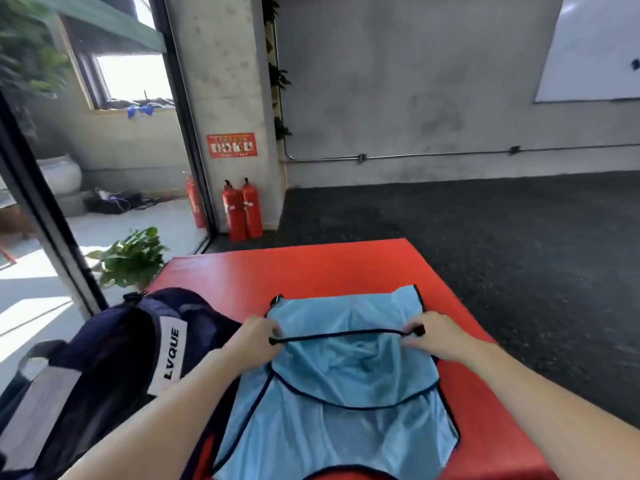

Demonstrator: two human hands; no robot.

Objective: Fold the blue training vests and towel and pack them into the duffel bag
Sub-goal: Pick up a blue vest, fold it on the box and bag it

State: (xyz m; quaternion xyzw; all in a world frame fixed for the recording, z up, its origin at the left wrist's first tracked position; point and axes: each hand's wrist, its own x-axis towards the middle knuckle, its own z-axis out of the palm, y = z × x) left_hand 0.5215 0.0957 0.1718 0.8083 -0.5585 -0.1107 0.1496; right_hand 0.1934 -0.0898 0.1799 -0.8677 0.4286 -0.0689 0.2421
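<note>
Here both hands pinch vest [349,372] edge: left hand [254,339], right hand [434,336].

Bare red mat [311,268] is lying open across the middle of the frame, beyond the far edge of the light blue vest [346,375], and a strip is running down the right side of the vest towards the lower right. The navy duffel bag [121,348] is crowding the lower left, touching the vest's left edge and closing off that side. Past the mat's left corner, a potted plant [133,258] is standing against a glass partition [52,209]. Two red fire extinguishers [242,209] are standing by the pillar, well beyond the mat. Dark floor [485,237] is lying open at centre right.
</note>
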